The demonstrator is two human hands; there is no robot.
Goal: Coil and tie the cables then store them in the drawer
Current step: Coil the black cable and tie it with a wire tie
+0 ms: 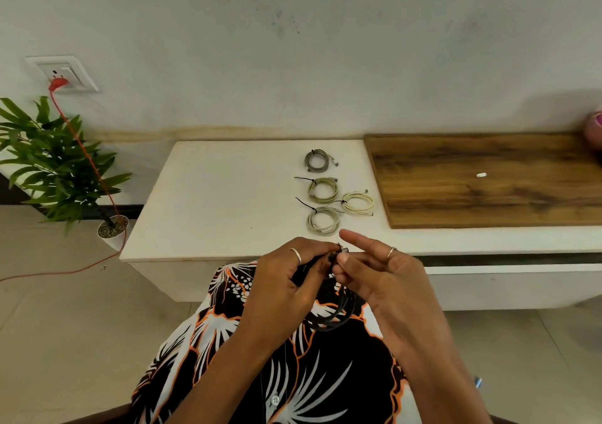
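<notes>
A black coiled cable (pixel 329 319) hangs over my lap between both hands. My left hand (pixel 290 280) grips the top of the coil. My right hand (pixel 381 270) pinches something small and dark at the coil's top with thumb and middle finger, while its index finger points outward. Several tied coils lie on the white cabinet top (pixel 211 202): a grey coil (pixel 316 160), a greenish coil (pixel 322 190), a cream coil (pixel 358 202) and a pale grey coil (pixel 323 221). Black ties stick out from three of them.
A wooden board (pixel 488 179) with a small white piece (pixel 481 175) covers the cabinet's right part. A potted plant (pixel 58 166) stands on the floor at left. An orange cord (pixel 88 159) runs from a wall socket (pixel 62 73) down to the floor. A pink object (pixel 594 130) sits at far right.
</notes>
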